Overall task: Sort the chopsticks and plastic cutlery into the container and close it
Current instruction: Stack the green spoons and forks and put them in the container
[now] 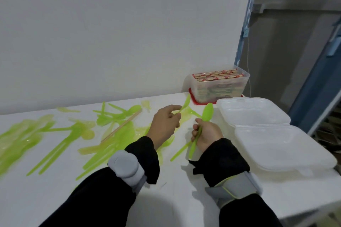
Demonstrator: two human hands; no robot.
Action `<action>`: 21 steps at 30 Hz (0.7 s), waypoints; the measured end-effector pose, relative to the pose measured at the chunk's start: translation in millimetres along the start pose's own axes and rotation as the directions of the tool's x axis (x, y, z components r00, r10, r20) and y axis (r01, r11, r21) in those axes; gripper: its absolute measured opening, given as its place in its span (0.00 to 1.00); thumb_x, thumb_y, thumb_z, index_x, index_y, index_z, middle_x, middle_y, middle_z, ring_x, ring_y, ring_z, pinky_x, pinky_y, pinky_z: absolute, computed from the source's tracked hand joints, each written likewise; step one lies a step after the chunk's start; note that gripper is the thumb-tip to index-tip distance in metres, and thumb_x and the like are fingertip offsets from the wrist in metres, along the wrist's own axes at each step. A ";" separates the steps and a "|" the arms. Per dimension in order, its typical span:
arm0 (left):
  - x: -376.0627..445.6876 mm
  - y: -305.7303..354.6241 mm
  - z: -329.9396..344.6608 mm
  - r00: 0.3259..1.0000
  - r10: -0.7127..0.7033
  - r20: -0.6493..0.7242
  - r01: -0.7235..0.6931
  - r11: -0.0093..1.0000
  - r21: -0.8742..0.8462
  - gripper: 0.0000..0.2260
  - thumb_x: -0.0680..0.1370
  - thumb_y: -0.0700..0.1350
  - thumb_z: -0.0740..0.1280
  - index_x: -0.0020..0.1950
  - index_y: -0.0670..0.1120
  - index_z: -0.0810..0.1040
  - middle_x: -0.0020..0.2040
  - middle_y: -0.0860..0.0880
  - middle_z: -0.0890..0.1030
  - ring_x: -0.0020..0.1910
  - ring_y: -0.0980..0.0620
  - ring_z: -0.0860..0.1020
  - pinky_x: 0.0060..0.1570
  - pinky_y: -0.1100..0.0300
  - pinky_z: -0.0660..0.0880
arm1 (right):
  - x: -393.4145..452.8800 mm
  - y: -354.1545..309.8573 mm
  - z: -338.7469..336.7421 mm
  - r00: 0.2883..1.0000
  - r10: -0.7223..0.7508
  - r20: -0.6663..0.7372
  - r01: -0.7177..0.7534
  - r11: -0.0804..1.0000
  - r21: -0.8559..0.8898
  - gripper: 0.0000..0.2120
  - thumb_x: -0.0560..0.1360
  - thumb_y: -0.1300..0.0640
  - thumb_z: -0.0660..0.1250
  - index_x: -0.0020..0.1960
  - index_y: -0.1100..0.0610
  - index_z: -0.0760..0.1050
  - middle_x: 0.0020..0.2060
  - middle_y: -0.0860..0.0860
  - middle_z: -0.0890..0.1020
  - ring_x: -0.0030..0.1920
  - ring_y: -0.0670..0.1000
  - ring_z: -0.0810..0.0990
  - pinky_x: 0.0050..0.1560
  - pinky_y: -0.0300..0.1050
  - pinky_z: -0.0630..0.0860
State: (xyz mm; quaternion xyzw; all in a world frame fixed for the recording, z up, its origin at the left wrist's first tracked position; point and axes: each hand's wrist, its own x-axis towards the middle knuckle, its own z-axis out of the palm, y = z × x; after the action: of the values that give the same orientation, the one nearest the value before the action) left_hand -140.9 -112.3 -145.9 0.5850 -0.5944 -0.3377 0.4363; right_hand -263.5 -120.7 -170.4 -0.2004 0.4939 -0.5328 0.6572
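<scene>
Several green plastic spoons and forks lie scattered over the left and middle of the white table. One wooden chopstick lies slanted among them. My left hand pinches a green spoon lifted off the pile. My right hand grips a bunch of green spoons, bowls up and handles pointing down. A white foam clamshell container lies open at the right, just beside my right hand.
A clear plastic tub full of wrapped chopsticks stands on a red lid at the table's back right corner, against the white wall. The table's right edge runs just past the clamshell. Grey bands wrap both black sleeves.
</scene>
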 end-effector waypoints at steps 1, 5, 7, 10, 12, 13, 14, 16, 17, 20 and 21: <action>-2.6 0.8 -2.4 0.999 0.020 0.040 -0.021 1.000 0.018 0.12 0.78 0.41 0.62 0.60 0.48 0.77 0.30 0.49 0.75 0.25 0.58 0.70 0.30 0.63 0.67 | -2.9 0.6 4.0 1.000 0.007 0.008 -0.007 1.000 0.028 0.10 0.81 0.58 0.55 0.41 0.56 0.68 0.30 0.51 0.67 0.23 0.47 0.64 0.27 0.39 0.60; -25.0 -5.8 -7.7 0.988 0.118 0.098 -0.133 0.977 0.164 0.12 0.77 0.41 0.63 0.58 0.50 0.79 0.32 0.51 0.75 0.30 0.57 0.73 0.34 0.66 0.69 | -17.1 16.0 31.0 0.994 0.027 0.109 -0.034 0.997 0.063 0.14 0.82 0.51 0.54 0.45 0.60 0.70 0.37 0.56 0.75 0.34 0.52 0.74 0.36 0.44 0.70; -35.4 -12.9 -12.1 0.977 0.167 0.134 -0.195 0.952 0.236 0.12 0.78 0.42 0.61 0.58 0.49 0.79 0.33 0.50 0.74 0.32 0.55 0.72 0.36 0.62 0.68 | -21.1 26.2 41.4 0.993 0.024 0.112 -0.028 0.999 0.039 0.15 0.82 0.56 0.54 0.44 0.64 0.71 0.38 0.59 0.77 0.37 0.54 0.77 0.37 0.45 0.73; -39.8 -25.1 -24.4 0.956 0.136 0.260 -0.227 0.906 0.357 0.13 0.80 0.47 0.60 0.63 0.51 0.77 0.39 0.47 0.72 0.40 0.50 0.73 0.40 0.58 0.69 | -24.0 33.8 46.1 0.996 0.018 0.091 -0.016 1.000 -0.015 0.16 0.81 0.63 0.54 0.36 0.65 0.70 0.33 0.59 0.74 0.34 0.54 0.74 0.36 0.46 0.73; -40.2 -27.9 -38.4 0.933 0.062 0.353 -0.139 0.971 0.195 0.13 0.79 0.50 0.61 0.60 0.51 0.79 0.36 0.49 0.71 0.34 0.53 0.68 0.34 0.60 0.67 | -24.9 35.5 49.6 0.994 0.041 0.099 -0.039 0.999 -0.022 0.15 0.79 0.66 0.54 0.34 0.63 0.69 0.29 0.58 0.72 0.31 0.54 0.73 0.34 0.46 0.71; -39.8 -27.3 -47.5 0.927 0.024 0.374 -0.077 0.989 0.128 0.12 0.78 0.53 0.61 0.55 0.51 0.81 0.35 0.49 0.71 0.33 0.54 0.66 0.34 0.60 0.66 | -24.9 36.1 52.3 0.994 0.050 0.094 -0.048 0.998 -0.028 0.15 0.78 0.67 0.54 0.34 0.62 0.68 0.27 0.57 0.73 0.29 0.54 0.73 0.33 0.45 0.70; -38.5 -26.7 -58.1 0.925 -0.008 0.379 -0.036 0.994 0.108 0.13 0.77 0.55 0.61 0.49 0.51 0.82 0.36 0.51 0.74 0.34 0.55 0.67 0.36 0.59 0.65 | -25.1 36.9 55.8 0.994 0.062 0.092 -0.060 0.998 -0.023 0.13 0.79 0.66 0.54 0.35 0.61 0.67 0.27 0.57 0.74 0.28 0.54 0.73 0.33 0.44 0.69; -33.3 -26.9 -78.2 0.943 -0.016 0.331 -0.029 0.991 0.130 0.12 0.79 0.51 0.62 0.45 0.53 0.84 0.35 0.58 0.79 0.36 0.57 0.69 0.38 0.61 0.66 | -25.3 38.7 62.8 0.991 0.091 0.103 -0.091 0.996 -0.008 0.11 0.79 0.64 0.52 0.39 0.59 0.65 0.32 0.60 0.76 0.31 0.55 0.74 0.34 0.46 0.69; -29.7 -26.7 -88.4 0.963 0.004 0.268 -0.049 0.986 0.162 0.11 0.79 0.47 0.63 0.44 0.52 0.85 0.35 0.59 0.79 0.36 0.58 0.71 0.39 0.63 0.67 | -25.4 39.6 65.8 0.990 0.099 0.104 -0.098 0.995 -0.014 0.10 0.80 0.63 0.51 0.40 0.58 0.65 0.34 0.61 0.76 0.31 0.55 0.74 0.34 0.46 0.70; -18.2 -33.7 -119.8 0.998 0.010 0.064 -0.022 0.982 0.187 0.07 0.76 0.39 0.66 0.40 0.43 0.82 0.32 0.52 0.76 0.32 0.55 0.72 0.32 0.66 0.68 | -27.6 42.5 70.5 0.994 0.083 0.065 -0.081 0.996 -0.041 0.11 0.80 0.60 0.52 0.40 0.58 0.65 0.30 0.56 0.70 0.25 0.51 0.67 0.31 0.42 0.67; -14.8 -36.8 -130.1 1.000 0.002 0.020 -0.005 0.984 0.176 0.08 0.76 0.37 0.65 0.39 0.43 0.81 0.32 0.50 0.76 0.31 0.54 0.72 0.30 0.68 0.68 | -27.7 43.0 71.0 0.997 0.069 0.046 -0.066 0.996 -0.059 0.11 0.80 0.60 0.51 0.40 0.58 0.66 0.29 0.54 0.68 0.24 0.50 0.65 0.29 0.40 0.65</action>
State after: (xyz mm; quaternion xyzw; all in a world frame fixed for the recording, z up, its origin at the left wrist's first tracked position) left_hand -8.2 -86.7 -130.4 0.6168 -0.6272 -0.2890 0.3777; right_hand -179.1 -99.4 -161.7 -0.2153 0.4995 -0.4910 0.6805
